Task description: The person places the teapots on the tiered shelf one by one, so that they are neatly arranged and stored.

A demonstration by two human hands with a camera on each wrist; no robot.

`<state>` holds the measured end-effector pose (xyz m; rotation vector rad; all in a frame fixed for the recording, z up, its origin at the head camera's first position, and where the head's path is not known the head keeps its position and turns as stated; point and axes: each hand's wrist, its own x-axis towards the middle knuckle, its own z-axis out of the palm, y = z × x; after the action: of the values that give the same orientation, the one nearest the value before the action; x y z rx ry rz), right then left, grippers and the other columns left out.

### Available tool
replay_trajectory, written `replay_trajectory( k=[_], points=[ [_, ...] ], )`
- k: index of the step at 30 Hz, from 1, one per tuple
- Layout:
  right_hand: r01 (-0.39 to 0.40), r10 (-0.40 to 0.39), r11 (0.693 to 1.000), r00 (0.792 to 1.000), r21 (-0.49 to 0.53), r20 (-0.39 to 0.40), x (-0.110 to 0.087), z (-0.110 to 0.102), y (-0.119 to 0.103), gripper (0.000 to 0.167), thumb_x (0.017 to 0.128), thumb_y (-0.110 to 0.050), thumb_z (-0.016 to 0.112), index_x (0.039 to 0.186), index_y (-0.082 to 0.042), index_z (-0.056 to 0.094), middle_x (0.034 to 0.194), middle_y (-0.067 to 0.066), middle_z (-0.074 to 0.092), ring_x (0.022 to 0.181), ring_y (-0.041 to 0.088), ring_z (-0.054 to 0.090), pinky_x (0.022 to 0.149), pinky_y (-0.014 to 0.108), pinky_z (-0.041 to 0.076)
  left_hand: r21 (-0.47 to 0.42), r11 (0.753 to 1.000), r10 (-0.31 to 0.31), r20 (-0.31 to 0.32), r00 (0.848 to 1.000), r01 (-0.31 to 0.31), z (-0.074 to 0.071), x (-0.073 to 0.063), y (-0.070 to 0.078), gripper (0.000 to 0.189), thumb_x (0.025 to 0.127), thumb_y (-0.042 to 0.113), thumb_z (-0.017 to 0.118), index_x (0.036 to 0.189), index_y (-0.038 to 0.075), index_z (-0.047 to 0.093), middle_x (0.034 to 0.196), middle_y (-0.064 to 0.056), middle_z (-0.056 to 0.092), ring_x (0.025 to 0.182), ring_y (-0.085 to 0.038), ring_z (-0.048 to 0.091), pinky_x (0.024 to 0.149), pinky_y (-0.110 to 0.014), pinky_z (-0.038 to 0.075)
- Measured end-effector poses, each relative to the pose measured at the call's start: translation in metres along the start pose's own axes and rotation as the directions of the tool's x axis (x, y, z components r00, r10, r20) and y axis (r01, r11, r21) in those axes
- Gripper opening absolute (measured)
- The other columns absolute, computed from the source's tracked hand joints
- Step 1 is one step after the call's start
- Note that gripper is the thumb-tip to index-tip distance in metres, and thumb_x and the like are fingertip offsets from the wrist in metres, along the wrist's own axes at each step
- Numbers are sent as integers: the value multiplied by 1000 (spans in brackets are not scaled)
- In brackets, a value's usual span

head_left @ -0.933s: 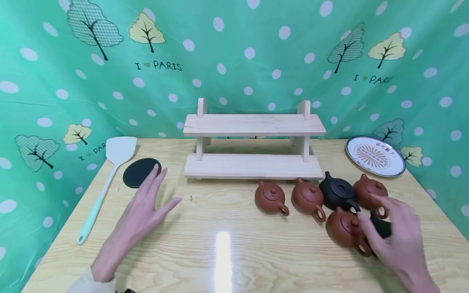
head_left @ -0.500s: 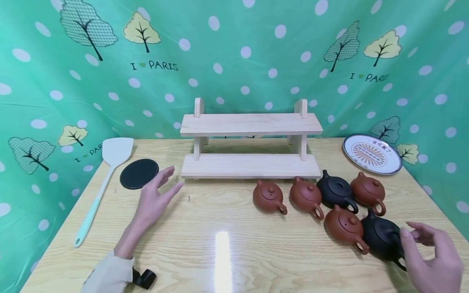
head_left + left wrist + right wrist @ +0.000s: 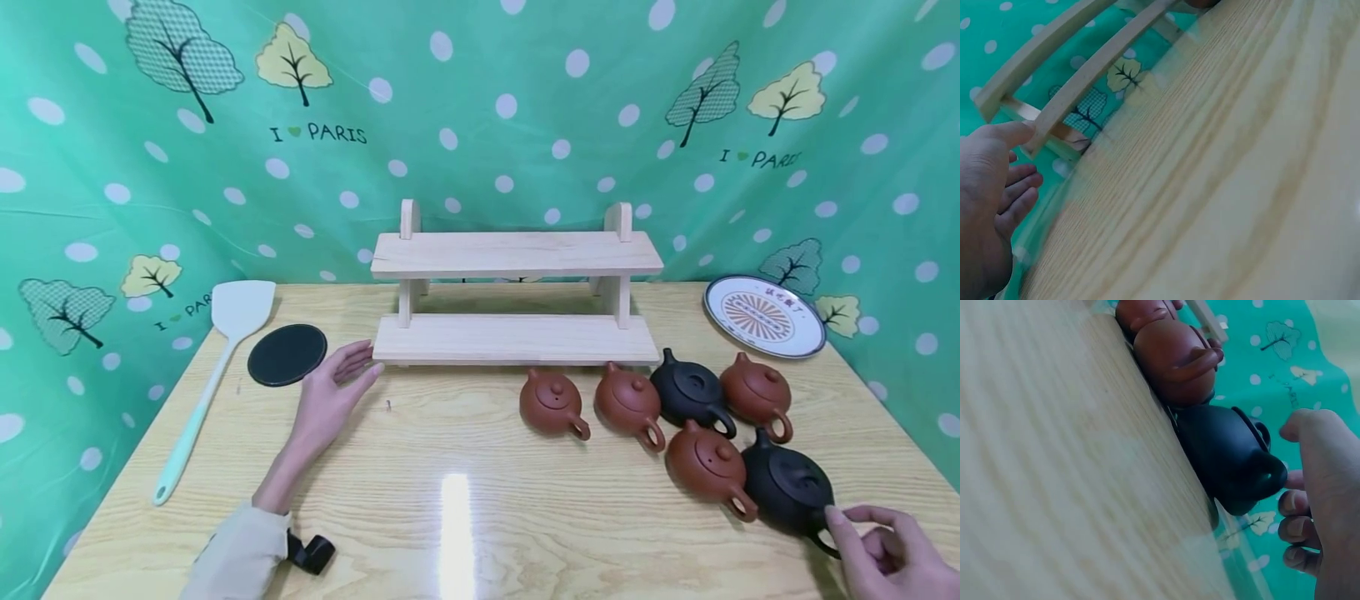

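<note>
The near black teapot sits on the desk, its handle angled right, presumably for easy reach; the right hand is there, thumb and fingers apart, contact hard to tell. The left hand, loosely spread, is at the left end of the rack, perhaps to steady it

Curtained nook, wood tbl, grn cloth

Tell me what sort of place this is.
Probably a tabletop staged for filming rather than a working kitchen: patterned cloth hangs right behind it, and teapots and a wooden rack are set out before that backdrop.
</note>
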<state>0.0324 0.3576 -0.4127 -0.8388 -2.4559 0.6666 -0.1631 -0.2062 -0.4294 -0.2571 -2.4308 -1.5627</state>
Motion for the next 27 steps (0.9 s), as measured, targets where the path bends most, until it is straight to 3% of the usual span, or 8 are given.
replay_trajectory(
  k=[4,6,10,13,20,27],
  points=[
    [-20,22,999,999,-40,49,0,4,14,27,101,-16,65,108,10,61,58,8,44,46,16,34,42,24,22,-16,1000,-5,11,1000,5,2,1,-1,49,99,22,75,139,-1,61,133,-20,66,123,-33,64,105,-36,53],
    [14,-11,998,998,-58,57,0,5,19,24,100,-14,66,104,10,62,60,8,46,47,15,35,42,24,23,-19,1000,-7,11,1000,7,2,2,-1,47,99,21,75,138,-1,61,132,-19,67,122,-32,64,104,-35,53],
    [139,-140,990,990,-27,-1,-3,7,21,13,94,-3,72,94,8,65,60,6,45,45,8,33,41,21,22,-20,1000,-17,9,1000,17,3,2,-2,46,99,22,74,137,-1,62,131,-19,68,121,-31,65,103,-30,53],
    [181,-181,983,983,-8,-15,-5,6,18,11,91,2,74,93,9,66,59,5,44,45,4,31,41,20,22,-28,999,-22,1,1000,22,3,2,-2,45,99,23,74,136,-1,63,130,-19,68,121,-30,65,101,-25,54],
    [131,-130,991,991,-32,21,-6,8,24,14,96,-1,70,101,11,66,59,5,46,47,7,33,42,21,21,-69,998,-13,-7,1000,13,5,3,-4,43,99,20,75,134,-3,63,128,-19,69,119,-29,66,98,-17,53],
    [185,-188,982,978,-43,-89,-12,11,25,17,98,-1,69,105,13,63,64,11,49,49,1,29,42,18,21,-85,996,-14,-3,1000,14,8,3,-4,45,98,20,75,135,-3,62,129,-20,68,120,-29,65,98,-16,52]
  ],
)
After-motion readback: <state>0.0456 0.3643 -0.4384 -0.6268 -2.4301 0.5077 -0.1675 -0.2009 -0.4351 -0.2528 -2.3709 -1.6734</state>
